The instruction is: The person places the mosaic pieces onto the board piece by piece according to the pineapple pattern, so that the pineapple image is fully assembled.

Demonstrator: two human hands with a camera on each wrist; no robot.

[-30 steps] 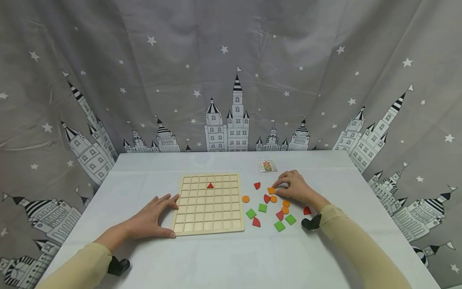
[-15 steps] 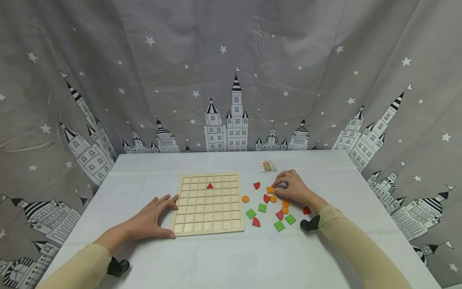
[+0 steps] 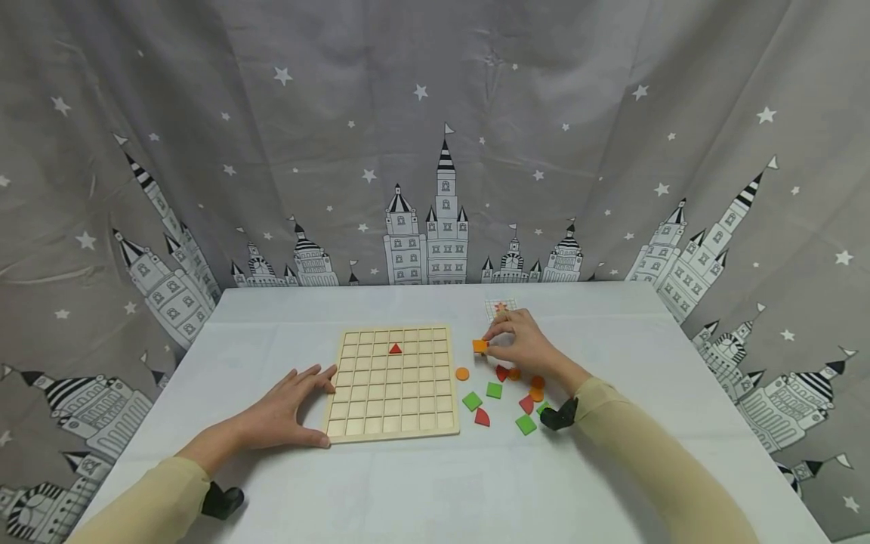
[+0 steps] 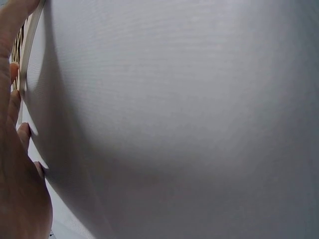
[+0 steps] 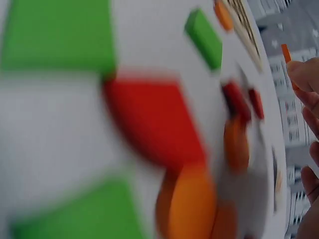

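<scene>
A wooden grid board (image 3: 390, 381) lies on the white table, with one red triangle (image 3: 396, 348) set in a cell near its far edge. My left hand (image 3: 288, 408) rests flat against the board's left edge (image 4: 25, 64), fingers straight. My right hand (image 3: 519, 344) pinches an orange square piece (image 3: 480, 346) and holds it just above the table, right of the board. In the right wrist view the orange piece (image 5: 285, 53) shows at my fingertips (image 5: 304, 74). Below the hand lie loose pieces: an orange disc (image 3: 462, 373), green squares (image 3: 494, 391) and red quarter shapes (image 3: 482, 418).
A small pattern card (image 3: 501, 306) lies behind my right hand. A star-and-castle curtain (image 3: 435, 151) hangs behind the table. The right wrist view is blurred, with green (image 5: 60, 35), red (image 5: 154, 124) and orange (image 5: 192, 204) pieces close to the lens.
My right hand has picked the orange square off the table and moved left and away, towards the board. The left hand has not moved.
</scene>
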